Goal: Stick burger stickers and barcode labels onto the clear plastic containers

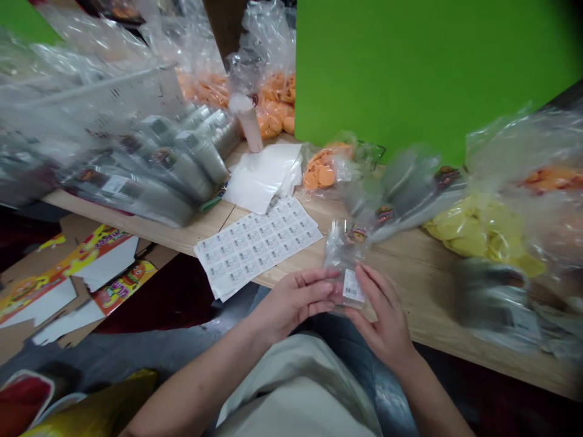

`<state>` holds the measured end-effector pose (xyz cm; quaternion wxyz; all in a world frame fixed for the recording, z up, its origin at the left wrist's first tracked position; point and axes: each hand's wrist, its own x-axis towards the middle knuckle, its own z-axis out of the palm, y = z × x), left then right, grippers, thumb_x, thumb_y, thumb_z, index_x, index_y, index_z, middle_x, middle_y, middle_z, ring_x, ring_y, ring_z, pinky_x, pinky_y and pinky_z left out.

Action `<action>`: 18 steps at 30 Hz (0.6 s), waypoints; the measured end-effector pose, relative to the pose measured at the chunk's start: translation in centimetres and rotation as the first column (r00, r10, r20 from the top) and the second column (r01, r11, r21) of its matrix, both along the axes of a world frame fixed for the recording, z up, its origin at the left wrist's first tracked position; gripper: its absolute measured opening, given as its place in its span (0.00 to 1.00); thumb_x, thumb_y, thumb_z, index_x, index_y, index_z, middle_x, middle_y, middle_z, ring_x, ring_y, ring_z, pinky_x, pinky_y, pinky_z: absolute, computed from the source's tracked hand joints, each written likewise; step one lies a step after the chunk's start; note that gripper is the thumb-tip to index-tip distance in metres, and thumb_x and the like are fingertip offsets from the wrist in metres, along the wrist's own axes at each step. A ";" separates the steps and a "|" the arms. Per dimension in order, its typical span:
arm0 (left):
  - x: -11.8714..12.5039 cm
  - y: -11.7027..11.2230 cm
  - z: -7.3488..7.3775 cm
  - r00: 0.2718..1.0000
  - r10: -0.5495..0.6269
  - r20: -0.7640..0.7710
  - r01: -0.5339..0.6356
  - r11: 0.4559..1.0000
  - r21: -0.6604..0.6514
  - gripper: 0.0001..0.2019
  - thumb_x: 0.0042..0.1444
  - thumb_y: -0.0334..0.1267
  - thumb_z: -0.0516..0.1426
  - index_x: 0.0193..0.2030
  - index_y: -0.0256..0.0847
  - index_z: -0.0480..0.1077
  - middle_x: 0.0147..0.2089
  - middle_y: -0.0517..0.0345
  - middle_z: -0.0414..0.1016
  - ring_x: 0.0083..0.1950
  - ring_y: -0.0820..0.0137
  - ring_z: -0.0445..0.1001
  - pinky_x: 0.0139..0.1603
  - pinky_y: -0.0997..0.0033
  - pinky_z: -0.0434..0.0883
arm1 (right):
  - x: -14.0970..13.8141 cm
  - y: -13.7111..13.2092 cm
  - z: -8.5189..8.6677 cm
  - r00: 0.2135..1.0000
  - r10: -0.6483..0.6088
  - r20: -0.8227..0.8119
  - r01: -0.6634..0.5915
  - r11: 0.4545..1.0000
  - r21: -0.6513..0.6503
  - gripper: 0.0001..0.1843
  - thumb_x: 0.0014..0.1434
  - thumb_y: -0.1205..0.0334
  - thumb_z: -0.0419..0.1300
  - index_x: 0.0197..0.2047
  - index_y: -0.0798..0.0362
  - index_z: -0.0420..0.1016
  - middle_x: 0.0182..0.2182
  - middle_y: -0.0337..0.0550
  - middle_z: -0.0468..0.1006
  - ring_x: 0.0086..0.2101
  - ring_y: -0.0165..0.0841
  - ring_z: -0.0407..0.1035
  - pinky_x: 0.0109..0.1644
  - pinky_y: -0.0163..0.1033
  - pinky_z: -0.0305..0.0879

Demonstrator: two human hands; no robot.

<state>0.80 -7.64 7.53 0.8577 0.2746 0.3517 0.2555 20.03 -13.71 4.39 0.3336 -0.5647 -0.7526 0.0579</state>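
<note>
Both my hands hold a small clear plastic bag [342, 252] over the front edge of the wooden table [410, 285]. The bag carries a white barcode sticker [353, 285] near its lower end and a small colourful print near the top. My left hand [296, 300] grips the bag's lower left side with its fingers. My right hand [382, 315] pinches the lower right side, thumb pressed at the sticker. A sheet of white barcode labels [255, 243] lies on the table just left of my hands.
Stacks of clear bags [155, 164] fill the left of the table, with white sheets [264, 173] beside them. Orange discs in bags [321, 170] and yellow discs in a bag [483, 233] sit behind and right. Printed cardboard boxes [82, 273] lie on the floor left.
</note>
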 end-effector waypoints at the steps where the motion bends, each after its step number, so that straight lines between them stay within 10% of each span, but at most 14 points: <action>1: 0.4 0.1 0.3 0.999 -0.011 0.039 0.013 0.999 -0.047 0.18 0.47 0.37 0.63 0.46 0.38 0.70 0.38 0.54 0.75 0.38 0.72 0.74 0.44 0.70 0.68 | 0.1 -0.2 0.3 1.000 -0.006 0.002 0.006 1.000 -0.005 0.37 0.55 0.56 0.58 0.65 0.47 0.47 0.56 0.51 0.61 0.54 0.44 0.59 0.54 0.51 0.60; 10: 5.2 -1.8 0.0 0.941 -0.286 -0.183 0.332 0.886 0.324 0.14 0.43 0.40 0.65 0.26 0.37 0.63 0.22 0.67 0.61 0.24 0.80 0.60 0.25 0.80 0.58 | 3.7 -5.2 2.8 0.999 0.000 0.047 0.010 0.977 -0.215 0.37 0.52 0.54 0.61 0.63 0.48 0.51 0.53 0.48 0.64 0.53 0.38 0.60 0.54 0.44 0.62; 18: 3.1 -0.1 -0.9 0.859 0.180 -0.479 0.295 0.590 0.751 0.09 0.56 0.42 0.54 0.42 0.42 0.66 0.32 0.59 0.66 0.34 0.72 0.68 0.35 0.72 0.68 | 21.9 -8.6 3.1 0.844 -0.501 0.190 0.535 0.801 -0.268 0.30 0.55 0.55 0.57 0.59 0.58 0.60 0.53 0.58 0.67 0.54 0.45 0.60 0.55 0.52 0.54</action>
